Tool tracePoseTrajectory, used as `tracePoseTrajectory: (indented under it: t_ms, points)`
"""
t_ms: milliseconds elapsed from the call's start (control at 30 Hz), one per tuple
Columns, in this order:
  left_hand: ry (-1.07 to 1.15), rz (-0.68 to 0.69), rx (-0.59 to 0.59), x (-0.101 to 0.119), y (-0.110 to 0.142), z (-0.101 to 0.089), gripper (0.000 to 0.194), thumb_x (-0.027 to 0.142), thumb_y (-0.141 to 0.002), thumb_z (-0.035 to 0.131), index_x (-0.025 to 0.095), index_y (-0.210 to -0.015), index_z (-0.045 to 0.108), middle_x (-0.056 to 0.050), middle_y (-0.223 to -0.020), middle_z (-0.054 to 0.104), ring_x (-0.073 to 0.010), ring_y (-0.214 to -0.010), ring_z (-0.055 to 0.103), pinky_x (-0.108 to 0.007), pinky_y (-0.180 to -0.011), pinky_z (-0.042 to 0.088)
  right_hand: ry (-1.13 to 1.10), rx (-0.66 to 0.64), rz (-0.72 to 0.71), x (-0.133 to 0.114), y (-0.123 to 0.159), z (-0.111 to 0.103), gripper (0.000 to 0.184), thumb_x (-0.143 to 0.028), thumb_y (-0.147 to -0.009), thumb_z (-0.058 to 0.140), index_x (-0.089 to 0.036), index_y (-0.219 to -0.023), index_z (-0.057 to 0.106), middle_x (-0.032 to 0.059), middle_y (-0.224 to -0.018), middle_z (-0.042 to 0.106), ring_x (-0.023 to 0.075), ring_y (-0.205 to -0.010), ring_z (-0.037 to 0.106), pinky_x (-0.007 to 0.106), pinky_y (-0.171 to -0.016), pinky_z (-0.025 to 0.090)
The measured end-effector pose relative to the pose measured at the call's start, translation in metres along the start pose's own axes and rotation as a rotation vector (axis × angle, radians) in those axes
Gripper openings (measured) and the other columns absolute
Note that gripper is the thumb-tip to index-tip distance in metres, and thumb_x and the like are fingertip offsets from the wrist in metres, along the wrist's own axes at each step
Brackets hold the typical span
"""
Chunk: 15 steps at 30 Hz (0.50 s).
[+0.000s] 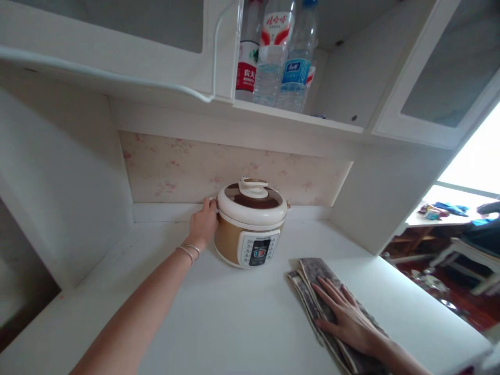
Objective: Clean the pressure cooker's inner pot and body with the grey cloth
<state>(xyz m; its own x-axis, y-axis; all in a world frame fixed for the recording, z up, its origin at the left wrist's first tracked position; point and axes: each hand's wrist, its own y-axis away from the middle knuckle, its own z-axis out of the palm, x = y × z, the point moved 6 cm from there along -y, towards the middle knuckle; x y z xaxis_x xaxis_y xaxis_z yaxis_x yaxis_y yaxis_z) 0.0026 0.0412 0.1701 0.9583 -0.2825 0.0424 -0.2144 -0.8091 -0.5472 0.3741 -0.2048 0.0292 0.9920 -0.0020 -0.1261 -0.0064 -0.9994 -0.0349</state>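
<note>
One cloth (320, 307) beneath right hand (346, 315)

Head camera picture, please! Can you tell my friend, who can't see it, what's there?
A person's left hand holds the side of a white-and-gold electric cooker on a white counter, while their right hand lies spread on a folded gray cloth. Above, plastic bottles stand in an open cabinet.

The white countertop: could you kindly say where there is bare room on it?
The countertop is bare left of the left forearm, between it and the cloth before the cooker, and right of the cloth; crowded where the left hand meets the cooker and the right hand meets the cloth.
</note>
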Motion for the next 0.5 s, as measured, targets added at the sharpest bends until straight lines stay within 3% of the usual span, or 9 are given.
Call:
tracePoseTrajectory:
  t_ms: [100,200,300,400,500]
  points:
    - [0.002,-0.013,-0.021,0.003,0.002,-0.002,0.035,0.019,-0.095,0.032,0.018,-0.127,0.047,-0.014,-0.12,0.048,-0.0227,-0.082,0.068,-0.035,-0.068,0.054,-0.025,0.015,0.054,0.001,-0.008,0.015,0.068,-0.061,-0.083,0.051,-0.038,-0.146,0.04,0.0056,-0.154,0.033,0.0342,-0.143,0.025,0.064,-0.116,0.015]
    - [-0.003,-0.034,-0.026,0.004,0.003,-0.004,0.036,0.018,-0.095,0.03,0.019,-0.127,0.046,-0.014,-0.12,0.048,-0.0222,-0.082,0.068,-0.034,-0.068,0.053,-0.038,0.122,0.087,0.0,-0.018,0.015,0.052,-0.049,-0.09,0.04,-0.036,-0.139,0.051,0.0064,-0.143,0.051,0.0339,-0.135,0.042,0.062,-0.113,0.026]
    - [-0.005,-0.045,-0.022,0.004,0.004,-0.005,0.035,0.017,-0.096,0.029,0.019,-0.126,0.046,-0.014,-0.12,0.048,-0.022,-0.082,0.068,-0.034,-0.068,0.053,-0.083,0.243,0.175,0.006,-0.022,0.013,0.047,-0.046,-0.09,0.036,-0.036,-0.131,0.057,0.0066,-0.128,0.064,0.0359,-0.122,0.056,0.06,-0.103,0.042]
    - [0.005,-0.028,-0.02,0.003,0.004,-0.004,0.033,0.018,-0.096,0.03,0.018,-0.124,0.047,-0.014,-0.12,0.048,-0.0218,-0.081,0.068,-0.034,-0.068,0.053,-0.267,0.376,0.357,0.023,-0.023,0.004,0.049,-0.056,-0.087,0.037,-0.034,-0.126,0.059,0.0071,-0.117,0.07,0.0383,-0.111,0.063,0.057,-0.091,0.052]
    - [0.024,-0.012,-0.011,0.002,0.004,-0.004,0.033,0.018,-0.096,0.03,0.018,-0.123,0.047,-0.014,-0.118,0.049,-0.0221,-0.08,0.068,-0.035,-0.068,0.054,-0.584,0.568,0.475,0.039,-0.03,-0.024,0.049,-0.062,-0.084,0.04,-0.032,-0.115,0.063,0.0073,-0.101,0.074,0.0363,-0.101,0.068,0.051,-0.085,0.056]
